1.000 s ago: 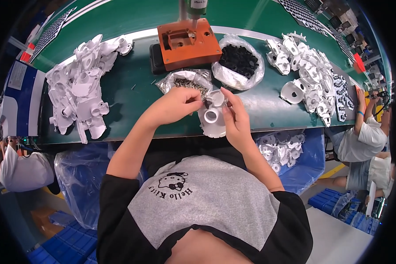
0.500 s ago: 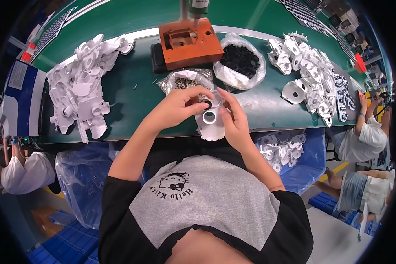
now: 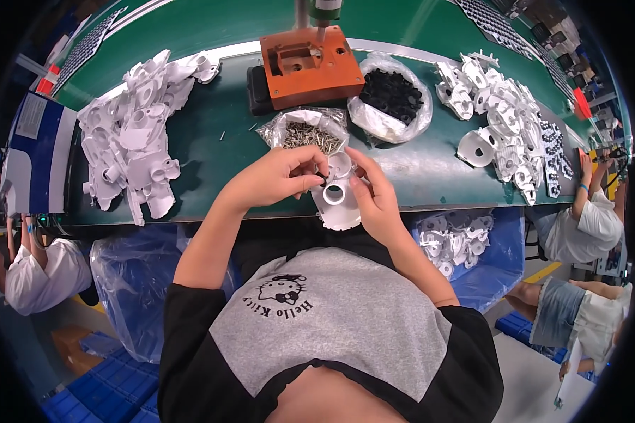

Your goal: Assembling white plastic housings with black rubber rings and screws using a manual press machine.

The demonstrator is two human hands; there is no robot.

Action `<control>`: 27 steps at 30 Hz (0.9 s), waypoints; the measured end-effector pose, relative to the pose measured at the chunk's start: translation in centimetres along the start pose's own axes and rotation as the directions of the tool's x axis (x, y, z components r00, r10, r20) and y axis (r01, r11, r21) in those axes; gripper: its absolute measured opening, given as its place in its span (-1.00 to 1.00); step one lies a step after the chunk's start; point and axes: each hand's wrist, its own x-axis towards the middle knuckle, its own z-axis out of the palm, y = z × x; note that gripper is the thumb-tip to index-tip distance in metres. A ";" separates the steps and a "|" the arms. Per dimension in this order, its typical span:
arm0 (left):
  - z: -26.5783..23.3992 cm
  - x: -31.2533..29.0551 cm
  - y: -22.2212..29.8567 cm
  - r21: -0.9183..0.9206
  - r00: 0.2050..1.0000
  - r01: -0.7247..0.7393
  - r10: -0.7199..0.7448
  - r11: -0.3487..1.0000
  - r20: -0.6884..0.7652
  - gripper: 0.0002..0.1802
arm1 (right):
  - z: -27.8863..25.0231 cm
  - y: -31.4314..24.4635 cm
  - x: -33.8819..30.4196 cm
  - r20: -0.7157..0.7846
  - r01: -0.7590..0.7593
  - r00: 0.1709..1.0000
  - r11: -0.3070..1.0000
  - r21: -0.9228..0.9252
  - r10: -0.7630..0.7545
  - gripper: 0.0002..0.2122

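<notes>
At the table's near edge, my right hand [image 3: 375, 192] grips a white plastic housing [image 3: 340, 216] by its right side. The housing has a round raised tube and a ring-shaped upper end. My left hand [image 3: 287, 174] pinches a small black part [image 3: 322, 180] between thumb and fingers, close against the housing's left side; the fingers hide most of it. Just beyond my hands lies a clear bag of screws [image 3: 305, 135]. Behind it to the right, an open white bag holds black plastic parts [image 3: 391, 97].
An orange fixture block [image 3: 310, 68] stands below a green-bodied tool [image 3: 324, 10]. White housings are heaped at left [image 3: 130, 141] and right [image 3: 504, 127]. A blue lined bin [image 3: 504, 247] with more housings sits below the edge. Other people work at both sides.
My left hand has drawn slightly left and down with the black part, off the housing's upper ring. My right hand still holds the housing in nearly the same place.
</notes>
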 end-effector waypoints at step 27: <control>5.1 -1.5 -2.5 -0.418 0.912 -0.140 -0.048 0.897 -0.408 -0.38 | 0.8 0.2 0.7 -0.182 -0.036 0.977 0.928 0.371 0.111 -0.51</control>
